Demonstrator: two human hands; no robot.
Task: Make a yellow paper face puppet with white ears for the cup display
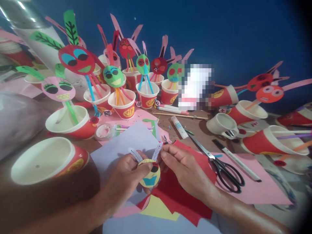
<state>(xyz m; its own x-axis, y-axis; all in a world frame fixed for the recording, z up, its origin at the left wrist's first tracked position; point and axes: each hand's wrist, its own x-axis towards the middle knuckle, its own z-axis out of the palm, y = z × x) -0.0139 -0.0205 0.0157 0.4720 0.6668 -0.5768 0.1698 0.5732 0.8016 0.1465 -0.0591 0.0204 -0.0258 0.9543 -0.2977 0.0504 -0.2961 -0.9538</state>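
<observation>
A round yellow paper face point(150, 178) with a blue mouth, a red and black eye and two pale patterned ears is held above the colored sheets. My left hand point(130, 170) grips it from the left, the thumb lying across the face near the eye. At the right ear, my right hand point(181, 165) pinches the ear's edge between thumb and fingers. Beneath lie a pale lilac sheet point(109, 159), a red sheet point(192, 198) and a yellow scrap point(161, 208).
Black-handled scissors point(226, 174) and a marker point(240, 162) lie on pink paper at the right. A glue stick point(179, 127) and a white mug point(223, 125) stand beyond. Red paper cups point(124, 109) with straw-mounted faces line the back; a large cup point(44, 161) lies left.
</observation>
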